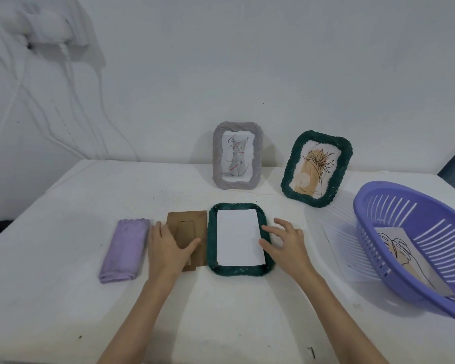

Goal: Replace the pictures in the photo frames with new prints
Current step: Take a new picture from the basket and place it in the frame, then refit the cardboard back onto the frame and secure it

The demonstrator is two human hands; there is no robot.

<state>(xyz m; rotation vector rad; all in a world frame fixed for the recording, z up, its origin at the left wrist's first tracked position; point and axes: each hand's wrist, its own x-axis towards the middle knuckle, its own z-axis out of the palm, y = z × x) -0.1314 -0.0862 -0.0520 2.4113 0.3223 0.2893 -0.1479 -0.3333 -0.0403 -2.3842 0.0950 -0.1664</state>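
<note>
Green frame (239,270) lies face down mid-table, white print (238,237) in its back. My right hand (286,244) has fingers spread at the print's edge; left hand (166,248) rests flat on the brown backing (187,222).

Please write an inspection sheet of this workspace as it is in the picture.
Surface: white table, small dark specks.
Job's things: green frame face down, white sheet in it; brown backing board beside it; grey frame and second green frame upright; print in purple basket.
Clutter: folded purple cloth.
Grippers: left hand rests on board; right hand touches sheet.
Cables: white cables on wall.
Surroundings: white wall.
</note>
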